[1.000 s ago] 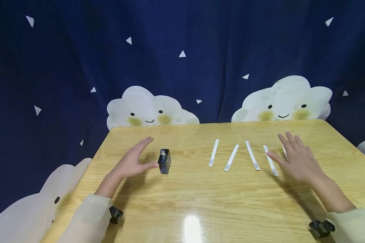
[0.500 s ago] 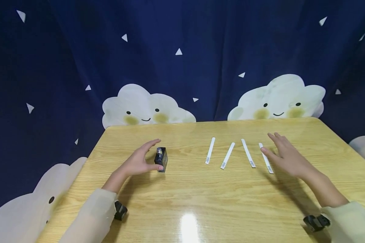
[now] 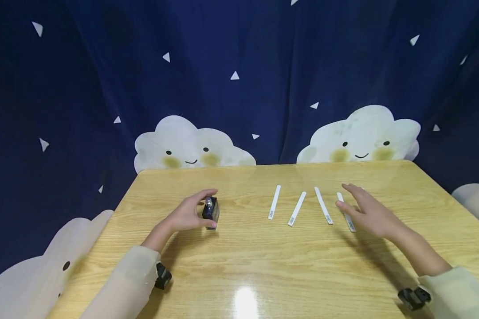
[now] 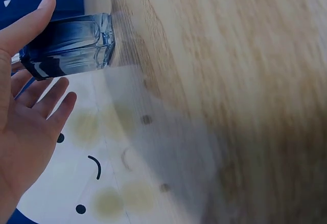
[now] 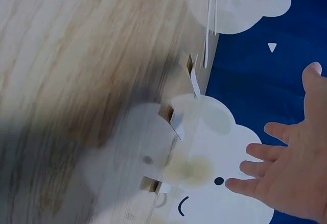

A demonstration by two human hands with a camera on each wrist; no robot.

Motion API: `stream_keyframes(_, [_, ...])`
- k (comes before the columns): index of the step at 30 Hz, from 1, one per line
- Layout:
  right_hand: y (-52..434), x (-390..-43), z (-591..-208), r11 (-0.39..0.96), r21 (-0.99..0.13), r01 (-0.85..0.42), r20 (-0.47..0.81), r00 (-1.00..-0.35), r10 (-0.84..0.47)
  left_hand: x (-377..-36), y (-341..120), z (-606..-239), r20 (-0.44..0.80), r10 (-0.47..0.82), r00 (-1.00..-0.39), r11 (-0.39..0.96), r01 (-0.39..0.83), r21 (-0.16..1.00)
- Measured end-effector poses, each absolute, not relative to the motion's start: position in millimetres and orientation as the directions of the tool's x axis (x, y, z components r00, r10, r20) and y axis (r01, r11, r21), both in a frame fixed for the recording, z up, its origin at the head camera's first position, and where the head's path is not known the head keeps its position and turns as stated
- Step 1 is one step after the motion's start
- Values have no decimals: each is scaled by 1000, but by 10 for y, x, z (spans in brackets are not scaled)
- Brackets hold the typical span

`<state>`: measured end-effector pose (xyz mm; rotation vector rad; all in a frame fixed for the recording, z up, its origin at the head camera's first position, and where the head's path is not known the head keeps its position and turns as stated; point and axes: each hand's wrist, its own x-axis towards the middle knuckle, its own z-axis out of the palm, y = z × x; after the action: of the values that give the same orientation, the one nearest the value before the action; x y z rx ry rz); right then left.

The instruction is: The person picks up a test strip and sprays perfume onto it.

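The left hand [image 3: 185,215] curls loosely around the dark bottle [image 3: 210,210] standing on the surface [image 3: 239,266], thumb and fingers on either side; I judge the grip just forming, the lift not yet made. Rightward, four white strips [image 3: 296,208] lie untouched; the right hand [image 3: 369,212], fingers spread, hovers over the rightmost strip [image 3: 345,212].

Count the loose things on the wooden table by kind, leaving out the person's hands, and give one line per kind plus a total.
Small dark blue glass bottle: 1
White paper strips: 4, lying at and, the last partly under the right hand
Total: 5
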<state>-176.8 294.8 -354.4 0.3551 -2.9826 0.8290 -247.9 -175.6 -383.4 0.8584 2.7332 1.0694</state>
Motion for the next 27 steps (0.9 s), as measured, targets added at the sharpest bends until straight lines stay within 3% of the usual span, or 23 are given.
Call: stream_keyframes(27, [2485,-1936,-3682,842,-440,-312,81,-948,-309,-2510,-1737,-3884,80,522,-849,498,380,779])
